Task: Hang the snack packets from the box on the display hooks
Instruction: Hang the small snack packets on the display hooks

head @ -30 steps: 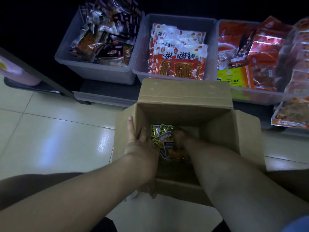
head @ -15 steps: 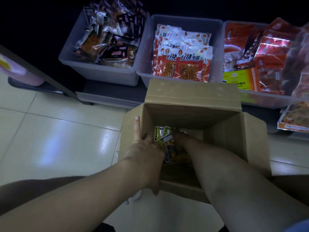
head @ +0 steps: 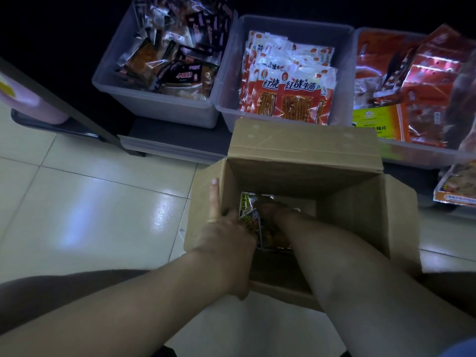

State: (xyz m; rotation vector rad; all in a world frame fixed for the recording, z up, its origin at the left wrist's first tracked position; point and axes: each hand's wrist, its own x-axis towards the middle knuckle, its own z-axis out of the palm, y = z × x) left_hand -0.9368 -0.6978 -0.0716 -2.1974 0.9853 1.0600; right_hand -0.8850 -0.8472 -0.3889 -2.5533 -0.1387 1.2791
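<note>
Two hands: both reach down into the open cardboard box (head: 304, 155) on the tiled floor (head: 90, 202).
Left hand (head: 226, 243): at the box's left wall, index finger straight up along the outside of the wall, the other fingers curled over the edge and touching the snack packets (head: 251, 217).
Right hand (head: 268, 212): deep inside the box, in shadow, resting on top of the packets; I cannot tell whether its fingers are wide, narrow or holding one.
Snack packets: a small bunch at the box's bottom left, yellow-and-black printed tops pointing up (the lower ones are dark and hard to read), lying between the two hands and against the left hand's fingers.
Box flaps: the far flap stands up, the right flap leans outward.
Behind the box: three clear plastic bins on a low shelf, the left bin (head: 159, 104) with dark packets, the middle bin (head: 231, 99) with red-and-white packets, the right bin (head: 422, 153) with red foil packets.
</note>
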